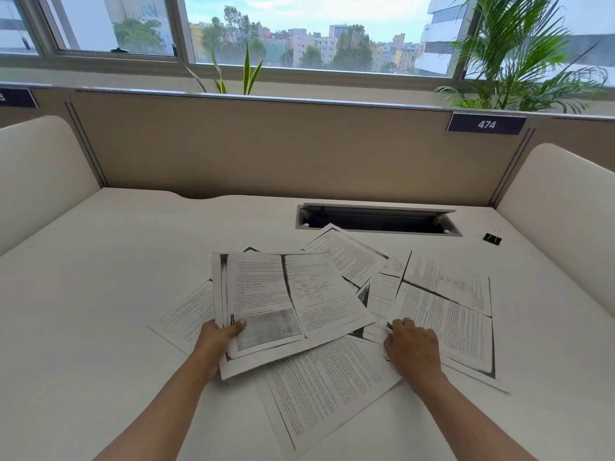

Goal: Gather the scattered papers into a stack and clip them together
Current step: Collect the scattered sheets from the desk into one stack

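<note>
Gathering midway: your left hand pinches the stack; your right hand touches a sheet at 3 o'clock, grip unclear. Lift it next; clip waits at 2 o'clock.

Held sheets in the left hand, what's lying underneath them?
Printed pages on the desk: a near page, a left page and a far page poke out. Anything else beneath is covered by the held sheets.

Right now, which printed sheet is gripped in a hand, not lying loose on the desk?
The diagram sheet, its near corner gripped by the left hand; the right hand only touches the rightmost sheet.
</note>
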The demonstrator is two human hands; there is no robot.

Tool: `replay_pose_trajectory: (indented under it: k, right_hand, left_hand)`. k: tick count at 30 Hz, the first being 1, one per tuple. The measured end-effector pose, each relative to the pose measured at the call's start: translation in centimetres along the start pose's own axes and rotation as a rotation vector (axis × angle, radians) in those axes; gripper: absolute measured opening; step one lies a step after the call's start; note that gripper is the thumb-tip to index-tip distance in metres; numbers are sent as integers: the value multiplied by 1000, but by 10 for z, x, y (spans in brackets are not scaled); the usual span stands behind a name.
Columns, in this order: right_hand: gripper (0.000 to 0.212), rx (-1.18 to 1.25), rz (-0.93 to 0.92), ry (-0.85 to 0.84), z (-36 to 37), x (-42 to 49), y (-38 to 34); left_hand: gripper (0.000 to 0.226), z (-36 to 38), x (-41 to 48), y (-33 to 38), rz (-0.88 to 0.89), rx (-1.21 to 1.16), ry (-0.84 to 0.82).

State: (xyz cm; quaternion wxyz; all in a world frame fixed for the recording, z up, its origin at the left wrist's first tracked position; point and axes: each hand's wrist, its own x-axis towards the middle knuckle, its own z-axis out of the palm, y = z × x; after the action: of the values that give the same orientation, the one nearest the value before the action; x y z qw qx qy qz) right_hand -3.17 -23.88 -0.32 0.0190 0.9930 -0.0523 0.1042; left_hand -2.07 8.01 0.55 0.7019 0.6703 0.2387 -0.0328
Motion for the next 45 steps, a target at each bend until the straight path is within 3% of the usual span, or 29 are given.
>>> replay_pose_trajectory:
  k: [3, 6, 10, 15, 20, 25, 29, 37, 41, 44, 45]
  right_hand:
    - [7, -22, 31, -52, -5, 0, -1]
    - [25, 50, 119, -57, -11, 4, 4]
    - [23, 274, 271, 22, -30, 14, -2]
    - [20, 863, 376, -18, -58, 27, -35]
    - [11, 1605, 508, -332, -70, 25, -69]
    - [8, 1958, 591, -538, -74, 18, -94]
    - [12, 1983, 540, -618, -76, 14, -104]
    - [16, 1890, 461, -696, -79, 8, -114]
    - [20, 1861, 405, -700, -78, 8, -111]
    - [23, 1835, 406, -650, -77, 8, -104]
    - [22, 1828, 429, -603, -76, 9, -100]
  left_hand:
    - [38, 0, 0, 1, 11, 4, 6]
    - [40, 0, 0, 2, 13, 7, -5]
    - [41, 0, -1, 3, 16, 14, -29]
    - [37, 9, -6, 6, 20, 14, -74]
    - [31, 20, -17, 12, 18, 12, -186]
    - [25, 26, -25, 11, 1, 30, -261]
    - [17, 28, -34, 10, -3, 42, -309]
    - [86, 30, -37, 7, 75, 40, -469]
    - [81, 27, -35, 6, 69, 52, -448]
    - [42, 25, -33, 5, 39, 39, -392]
    - [38, 23, -32, 5, 21, 32, -365]
